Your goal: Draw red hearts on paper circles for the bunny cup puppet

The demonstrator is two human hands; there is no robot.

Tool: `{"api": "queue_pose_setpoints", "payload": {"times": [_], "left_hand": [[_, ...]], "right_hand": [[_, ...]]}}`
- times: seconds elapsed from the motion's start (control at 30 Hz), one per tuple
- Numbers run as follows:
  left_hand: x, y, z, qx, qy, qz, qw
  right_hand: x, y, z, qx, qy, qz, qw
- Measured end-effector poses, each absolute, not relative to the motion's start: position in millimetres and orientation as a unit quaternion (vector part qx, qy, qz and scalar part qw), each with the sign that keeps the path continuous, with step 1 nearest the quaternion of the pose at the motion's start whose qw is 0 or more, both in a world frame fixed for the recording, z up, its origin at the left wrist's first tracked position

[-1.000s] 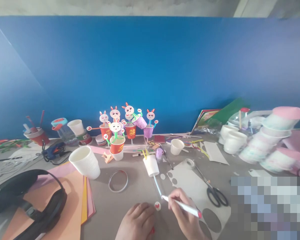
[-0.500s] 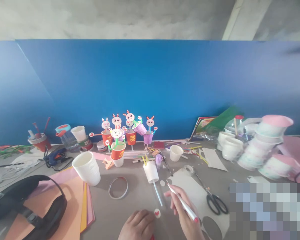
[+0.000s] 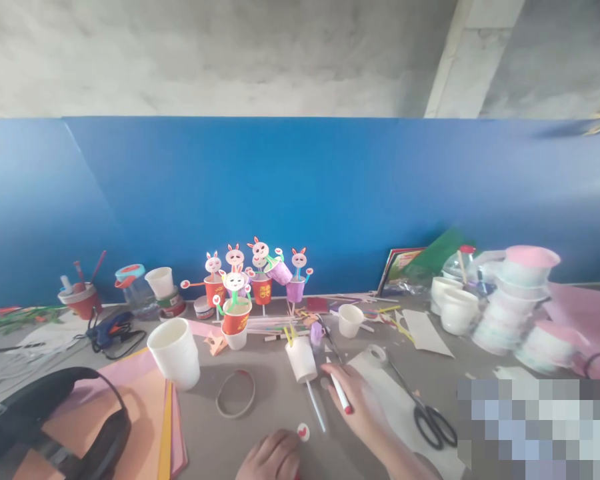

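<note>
Your right hand (image 3: 357, 400) grips a white marker (image 3: 339, 393) with a red end, fingers closed round it, reaching toward the small tipped white cup (image 3: 301, 359) on a straw. Your left hand (image 3: 273, 457) is curled at the bottom edge, its grip unclear, just beside a small disc with a red heart (image 3: 303, 432). Scissors (image 3: 425, 410) lie right of the wrist; clear tape ring (image 3: 235, 393) and a cup stack (image 3: 175, 353) sit left. Bare grey tabletop (image 3: 275, 400) shows between them
</note>
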State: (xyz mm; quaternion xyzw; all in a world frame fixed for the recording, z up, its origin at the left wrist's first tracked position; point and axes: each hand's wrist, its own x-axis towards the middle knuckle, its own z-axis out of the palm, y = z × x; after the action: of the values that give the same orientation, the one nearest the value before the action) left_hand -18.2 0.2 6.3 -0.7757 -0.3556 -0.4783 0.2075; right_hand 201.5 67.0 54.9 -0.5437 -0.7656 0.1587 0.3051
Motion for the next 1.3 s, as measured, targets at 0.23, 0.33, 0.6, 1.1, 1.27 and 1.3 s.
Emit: {"api": "queue_pose_setpoints", "payload": {"times": [0.23, 0.33, 0.6, 1.1, 1.27, 1.3], "left_hand": [[-25.7, -2.6, 11.3, -0.787, -0.386, -0.446, 0.179], [-28.3, -3.1, 12.4, -0.797, -0.387, -0.433, 0.164], [-32.8, -1.6, 14.3, -0.804, -0.382, -0.428, 0.158], [-35.6, -1.7, 23.8, -0.820, -0.376, -0.404, 0.153], [-41.3, -11.9, 32.9, -0.838, -0.367, -0.382, 0.129], [-41.5, -15.5, 34.2, -0.843, -0.361, -0.379, 0.121]], "right_hand": [[200.7, 66.2, 59.5, -0.530, -0.800, 0.140, 0.245], [202.0, 65.7, 64.7, -0.533, -0.802, 0.146, 0.229], [202.6, 59.2, 72.5, -0.523, -0.808, 0.145, 0.230], [207.7, 32.6, 87.6, -0.517, -0.781, 0.211, 0.279], [196.4, -9.1, 70.9, -0.492, -0.772, 0.287, 0.281], [191.2, -17.2, 63.1, -0.503, -0.769, 0.285, 0.271]]}}
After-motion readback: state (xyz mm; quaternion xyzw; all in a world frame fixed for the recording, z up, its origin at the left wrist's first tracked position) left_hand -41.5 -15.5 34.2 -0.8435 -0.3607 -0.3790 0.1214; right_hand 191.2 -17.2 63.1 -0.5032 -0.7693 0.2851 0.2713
